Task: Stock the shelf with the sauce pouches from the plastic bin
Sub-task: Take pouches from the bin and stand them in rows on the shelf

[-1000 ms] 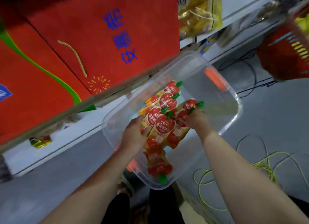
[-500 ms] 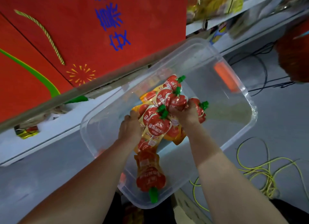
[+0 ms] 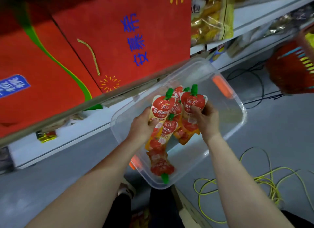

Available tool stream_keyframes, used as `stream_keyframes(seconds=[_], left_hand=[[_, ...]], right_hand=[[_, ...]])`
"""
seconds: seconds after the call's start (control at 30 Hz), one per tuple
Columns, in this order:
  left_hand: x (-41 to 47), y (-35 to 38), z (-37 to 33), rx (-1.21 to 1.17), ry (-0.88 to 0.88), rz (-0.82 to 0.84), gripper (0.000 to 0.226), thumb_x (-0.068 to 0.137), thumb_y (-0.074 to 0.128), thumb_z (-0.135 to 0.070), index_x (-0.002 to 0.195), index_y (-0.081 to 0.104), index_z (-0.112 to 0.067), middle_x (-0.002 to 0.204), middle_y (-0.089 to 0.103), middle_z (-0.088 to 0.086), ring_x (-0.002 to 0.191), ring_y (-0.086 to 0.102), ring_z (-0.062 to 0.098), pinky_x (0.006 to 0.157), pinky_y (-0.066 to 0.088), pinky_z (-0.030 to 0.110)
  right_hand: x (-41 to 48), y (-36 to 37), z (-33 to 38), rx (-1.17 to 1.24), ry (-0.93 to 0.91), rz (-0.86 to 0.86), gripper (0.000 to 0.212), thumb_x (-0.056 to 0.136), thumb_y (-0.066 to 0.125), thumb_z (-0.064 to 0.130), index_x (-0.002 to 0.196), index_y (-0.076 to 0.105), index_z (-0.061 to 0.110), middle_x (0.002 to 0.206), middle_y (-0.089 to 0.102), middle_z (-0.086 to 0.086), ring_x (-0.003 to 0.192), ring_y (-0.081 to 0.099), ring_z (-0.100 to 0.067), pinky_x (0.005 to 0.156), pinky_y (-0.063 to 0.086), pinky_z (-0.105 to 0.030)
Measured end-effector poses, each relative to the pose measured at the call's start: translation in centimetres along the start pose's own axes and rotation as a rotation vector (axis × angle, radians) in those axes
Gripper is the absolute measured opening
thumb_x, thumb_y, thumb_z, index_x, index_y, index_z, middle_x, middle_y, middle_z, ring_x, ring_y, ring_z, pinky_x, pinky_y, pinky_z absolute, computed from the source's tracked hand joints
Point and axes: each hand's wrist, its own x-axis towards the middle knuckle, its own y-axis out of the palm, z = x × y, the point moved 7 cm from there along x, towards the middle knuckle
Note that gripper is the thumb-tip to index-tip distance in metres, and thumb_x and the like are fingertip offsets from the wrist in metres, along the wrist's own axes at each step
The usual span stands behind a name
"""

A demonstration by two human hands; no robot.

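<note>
A clear plastic bin (image 3: 236, 114) with orange handles sits below me. My left hand (image 3: 142, 125) and my right hand (image 3: 206, 119) together grip a bunch of red tomato sauce pouches (image 3: 171, 112) with green caps, held upright above the bin. The left hand pinches the front left pouch (image 3: 161, 107); the right hand pinches the right pouch (image 3: 192, 100). One more pouch (image 3: 161, 165) lies flat in the bin's near end, cap pointing toward me.
A shelf edge (image 3: 71, 110) runs diagonally above the bin, carrying large red boxes (image 3: 119, 40) and yellow snack bags (image 3: 210, 15). A lower white shelf (image 3: 71, 139) holds a small gold packet (image 3: 45, 136). A red basket (image 3: 292, 69) hangs right; yellow cord (image 3: 265, 180) lies on the floor.
Both hands have gathered the pouches and lifted them up out of the bin, standing them upright. One pouch stayed lying in the bin.
</note>
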Motion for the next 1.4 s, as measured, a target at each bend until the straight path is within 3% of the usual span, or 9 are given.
stream_keyframes(seconds=[0.13,0.27,0.4,0.47,0.57,0.7,0.87,1.2,1.4], left_hand=[[-4.3,-3.6,-3.0,-0.196,0.029,0.008,0.028,0.093,0.061,-0.031,0.115,0.058,-0.014,0.108,0.068,0.002,0.099,0.063,0.018,0.076,0.05,0.021],[-9.2,-8.6,-4.6,-0.258,0.041,-0.012,0.048,0.081,0.06,-0.051,0.109,0.058,-0.011,0.106,0.069,0.011,0.1,0.065,0.027,0.088,0.053,0.045],[-14.4,-15.3,-6.3,-0.35,0.2,-0.096,0.012,0.09,0.066,-0.024,0.1,0.06,-0.028,0.094,0.069,-0.008,0.087,0.065,0.0,0.079,0.05,0.023],[-17.2,-19.2,-6.9,-0.371,0.268,-0.15,0.015,0.089,0.067,-0.019,0.094,0.061,-0.031,0.091,0.07,-0.011,0.08,0.062,-0.007,0.077,0.049,0.022],[-21.1,-25.2,-7.6,-0.444,0.347,-0.212,0.018,0.086,0.07,-0.02,0.099,0.065,-0.032,0.096,0.074,-0.007,0.09,0.068,0.007,0.084,0.053,0.033],[-26.0,-32.5,-9.3,-0.541,0.477,-0.299,0.024,0.087,0.066,-0.002,0.105,0.059,-0.018,0.089,0.073,-0.011,0.083,0.069,0.001,0.074,0.054,0.019],[-31.7,-41.8,-11.4,-0.617,0.609,-0.446,0.024,0.087,0.066,-0.005,0.106,0.059,-0.018,0.084,0.075,-0.008,0.08,0.071,0.007,0.071,0.055,0.019],[-34.2,-55.9,-12.6,-0.775,0.733,-0.76,0.023,0.09,0.064,-0.008,0.104,0.059,-0.024,0.099,0.072,-0.001,0.089,0.07,0.007,0.078,0.055,0.022],[-30.7,-60.4,-13.5,-0.781,0.743,-0.835,0.024,0.09,0.065,-0.011,0.108,0.06,-0.026,0.109,0.072,0.004,0.103,0.068,0.017,0.087,0.056,0.032]], right_hand=[[-4.4,-0.8,5.6,0.028,-0.061,0.008,0.015,0.087,0.071,0.016,0.098,0.068,0.026,0.099,0.074,0.0,0.09,0.071,-0.021,0.082,0.057,-0.043],[-10.0,0.1,11.9,-0.014,-0.164,0.043,0.013,0.087,0.072,0.021,0.088,0.066,0.032,0.092,0.075,0.004,0.089,0.072,-0.019,0.085,0.058,-0.051],[-15.8,2.4,18.0,0.056,-0.297,0.091,0.009,0.088,0.07,0.019,0.096,0.069,0.024,0.091,0.076,0.001,0.087,0.072,-0.018,0.083,0.058,-0.046],[-18.6,3.7,21.1,0.112,-0.34,0.116,0.011,0.091,0.068,0.016,0.101,0.069,0.019,0.092,0.076,0.001,0.088,0.071,-0.015,0.083,0.058,-0.041],[-22.5,5.9,25.7,0.185,-0.409,0.168,0.011,0.092,0.067,0.014,0.103,0.069,0.014,0.097,0.076,-0.006,0.092,0.071,-0.022,0.086,0.057,-0.045],[-27.3,9.0,31.6,0.233,-0.51,0.244,0.01,0.092,0.067,0.014,0.101,0.071,0.014,0.098,0.076,-0.011,0.093,0.072,-0.029,0.087,0.057,-0.051],[-33.0,12.6,39.9,0.232,-0.678,0.331,0.017,0.091,0.068,0.011,0.107,0.07,0.008,0.087,0.078,0.001,0.079,0.073,-0.012,0.07,0.059,-0.027],[-36.8,18.9,55.5,0.15,-0.906,0.447,0.008,0.092,0.066,0.01,0.089,0.064,0.017,0.062,0.069,0.012,0.055,0.061,0.005,0.052,0.044,-0.009],[-32.1,24.4,61.7,0.13,-0.849,0.515,0.007,0.095,0.063,0.018,0.093,0.063,0.011,0.085,0.069,0.002,0.072,0.065,-0.004,0.061,0.052,-0.022]])
